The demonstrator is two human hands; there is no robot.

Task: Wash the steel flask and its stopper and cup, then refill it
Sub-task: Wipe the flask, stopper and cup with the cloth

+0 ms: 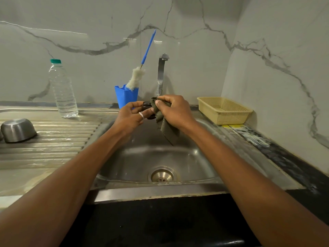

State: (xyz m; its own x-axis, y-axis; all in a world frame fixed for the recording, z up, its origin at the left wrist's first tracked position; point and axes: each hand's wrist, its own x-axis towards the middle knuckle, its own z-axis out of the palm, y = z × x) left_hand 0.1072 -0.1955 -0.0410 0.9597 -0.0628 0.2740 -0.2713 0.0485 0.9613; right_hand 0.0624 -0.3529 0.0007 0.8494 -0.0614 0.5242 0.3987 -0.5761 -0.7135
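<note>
Your left hand [132, 115] pinches the small dark stopper [146, 104] over the sink [135, 163], so drips fall into the basin, while your right hand [175, 111] grips the scrub cloth [167, 129] against it. The steel cup [17, 130] sits upside down on the drainboard [53, 148], probably to drain.

Left forearm [71, 168] and right forearm [240, 163]: both bare from the lower frame edge up to the wrist, skin uncovered along the whole visible length. Left grip [130, 115]: one ring [141, 115] worn on a finger, a narrow silvery band with a pale sheen, its surface seemingly finely ridged; which finger carries it cannot be told for certain. Right grip [175, 110]: bare, thumbnail cut short and plain.
</note>
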